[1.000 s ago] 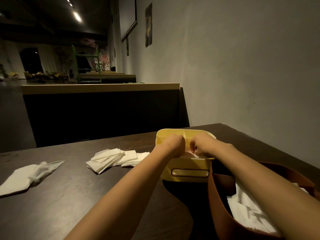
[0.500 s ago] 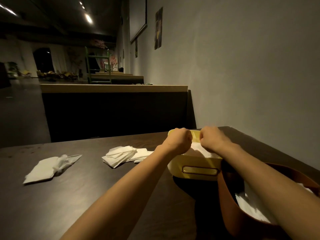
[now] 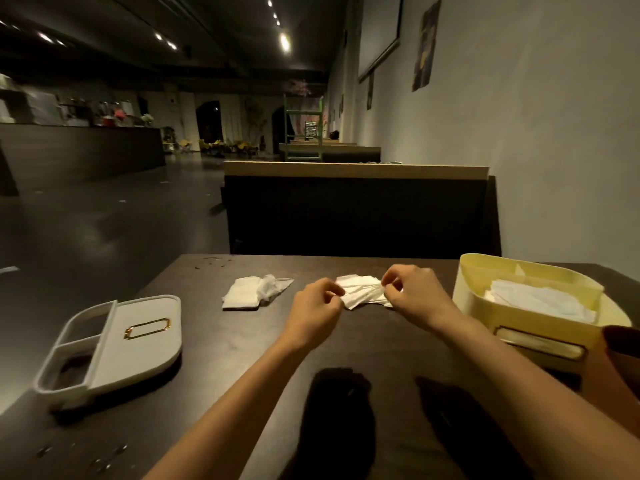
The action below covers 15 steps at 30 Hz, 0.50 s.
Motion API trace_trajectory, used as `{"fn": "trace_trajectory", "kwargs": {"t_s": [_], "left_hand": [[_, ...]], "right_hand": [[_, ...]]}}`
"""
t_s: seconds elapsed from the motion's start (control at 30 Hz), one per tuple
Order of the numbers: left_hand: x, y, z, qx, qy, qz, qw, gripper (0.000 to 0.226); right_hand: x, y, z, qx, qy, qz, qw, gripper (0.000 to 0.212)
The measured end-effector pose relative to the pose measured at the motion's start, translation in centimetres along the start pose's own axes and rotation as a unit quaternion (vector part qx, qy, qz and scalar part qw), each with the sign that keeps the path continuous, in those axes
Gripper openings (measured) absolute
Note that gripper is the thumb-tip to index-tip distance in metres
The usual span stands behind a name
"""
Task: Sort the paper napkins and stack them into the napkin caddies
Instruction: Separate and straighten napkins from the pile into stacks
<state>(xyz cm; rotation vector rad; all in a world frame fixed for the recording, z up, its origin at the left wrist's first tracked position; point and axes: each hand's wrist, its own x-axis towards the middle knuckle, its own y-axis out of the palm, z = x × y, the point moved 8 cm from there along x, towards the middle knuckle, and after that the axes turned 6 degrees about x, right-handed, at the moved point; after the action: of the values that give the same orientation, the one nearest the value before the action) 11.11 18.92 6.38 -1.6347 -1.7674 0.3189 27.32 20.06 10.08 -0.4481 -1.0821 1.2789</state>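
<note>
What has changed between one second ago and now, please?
Both hands left the yellow caddy and moved left to the napkin pile; left hand and right hand now pinch its edges. The camera turned left, so a grey caddy shows. The pile, crumpled napkin and yellow caddy stayed put.

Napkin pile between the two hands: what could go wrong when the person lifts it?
1. The napkin pile is fanned out, and the left hand and right hand seem to pinch only its edges, so loose sheets might slip out on lifting.
2. The yellow caddy already holds white napkins lying unevenly; more on top may sit crooked.
3. The crumpled napkin nearby could get swept into the neat stack.
</note>
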Motion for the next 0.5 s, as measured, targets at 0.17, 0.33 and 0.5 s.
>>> {"fn": "trace_trajectory", "kwargs": {"t_s": [0.17, 0.33, 0.5], "left_hand": [[-1.4, -3.9, 6.8, -0.007, -0.076, -0.037, 0.996, 0.021], [-1.4, -6.8, 10.9, -0.03, -0.113, -0.124, 0.985, 0.016], [-1.0, -8.2, 12.9, -0.081, -0.136, -0.177, 0.971, 0.017]], "right_hand": [[0.0, 8.3, 1.1, 0.026, 0.024, 0.06, 0.998, 0.021], [1.6, 13.7, 1.9, 0.032, 0.036, 0.074, 0.996, 0.032], [4.8, 17.6, 5.7, -0.017, -0.012, 0.065, 0.998, 0.043]]}}
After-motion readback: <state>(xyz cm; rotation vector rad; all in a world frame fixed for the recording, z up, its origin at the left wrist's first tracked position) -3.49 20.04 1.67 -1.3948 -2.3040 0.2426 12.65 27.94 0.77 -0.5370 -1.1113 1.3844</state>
